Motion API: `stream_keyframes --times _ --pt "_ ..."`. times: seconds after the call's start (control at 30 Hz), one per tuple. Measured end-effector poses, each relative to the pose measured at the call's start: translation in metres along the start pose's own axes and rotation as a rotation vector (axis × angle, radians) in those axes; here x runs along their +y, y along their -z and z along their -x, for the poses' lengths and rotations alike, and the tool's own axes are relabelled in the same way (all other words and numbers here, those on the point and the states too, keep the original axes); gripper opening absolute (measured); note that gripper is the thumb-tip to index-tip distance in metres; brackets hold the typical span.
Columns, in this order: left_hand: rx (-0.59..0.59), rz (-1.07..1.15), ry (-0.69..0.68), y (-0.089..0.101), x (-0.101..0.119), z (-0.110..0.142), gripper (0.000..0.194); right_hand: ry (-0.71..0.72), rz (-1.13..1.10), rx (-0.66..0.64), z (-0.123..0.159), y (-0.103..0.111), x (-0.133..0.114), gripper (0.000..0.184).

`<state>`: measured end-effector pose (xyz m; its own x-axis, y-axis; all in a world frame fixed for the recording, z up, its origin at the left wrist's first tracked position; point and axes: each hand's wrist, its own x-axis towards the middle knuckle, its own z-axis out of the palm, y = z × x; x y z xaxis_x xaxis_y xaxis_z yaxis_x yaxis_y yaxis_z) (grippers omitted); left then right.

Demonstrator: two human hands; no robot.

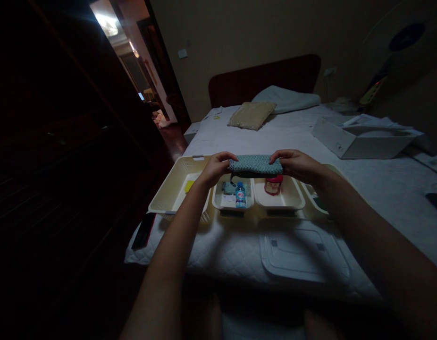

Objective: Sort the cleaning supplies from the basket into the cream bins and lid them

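Between my two hands a flat teal patterned cloth piece (256, 164), folded or pouch-like, is held level above the bins. My left hand (218, 167) pinches its left end, and my right hand (291, 164) grips the right end. A dark strap hangs from its lower left. Below it stands a small white bin (229, 208) with a blue bottle (240, 196) and a greyish patterned item inside. Beside that, another white bin (280, 205) contains a red jar (273, 185). My right forearm partly covers a further bin.
A larger cream basket (162, 200) with a yellow item (189, 186) stands at left. A clear lid (305, 252) lies on the bed's near edge, and a dark flat object (144, 231) at the corner. Farther back are a cushion (252, 115) and a white box (367, 144).
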<state>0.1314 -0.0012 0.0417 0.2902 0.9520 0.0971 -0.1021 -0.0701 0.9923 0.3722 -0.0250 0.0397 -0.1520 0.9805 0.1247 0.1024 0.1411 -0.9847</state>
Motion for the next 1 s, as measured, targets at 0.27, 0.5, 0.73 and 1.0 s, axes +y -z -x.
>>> stream_keyframes --times 0.27,0.5,0.73,1.0 --pt "-0.023 0.053 0.016 -0.008 -0.004 -0.002 0.012 0.016 -0.057 0.1 -0.005 -0.002 -0.003 0.015" --pt "0.065 -0.004 -0.069 -0.007 -0.031 -0.001 0.05 0.096 0.19 0.056 -0.006 -0.007 0.001 0.044" --pt "0.141 -0.002 -0.1 0.008 -0.044 -0.007 0.06 -0.043 0.123 -0.03 -0.004 -0.001 0.011 0.051" --pt "0.098 -0.005 -0.028 0.001 -0.059 -0.008 0.049 -0.119 0.154 0.079 -0.003 0.003 0.014 0.029"
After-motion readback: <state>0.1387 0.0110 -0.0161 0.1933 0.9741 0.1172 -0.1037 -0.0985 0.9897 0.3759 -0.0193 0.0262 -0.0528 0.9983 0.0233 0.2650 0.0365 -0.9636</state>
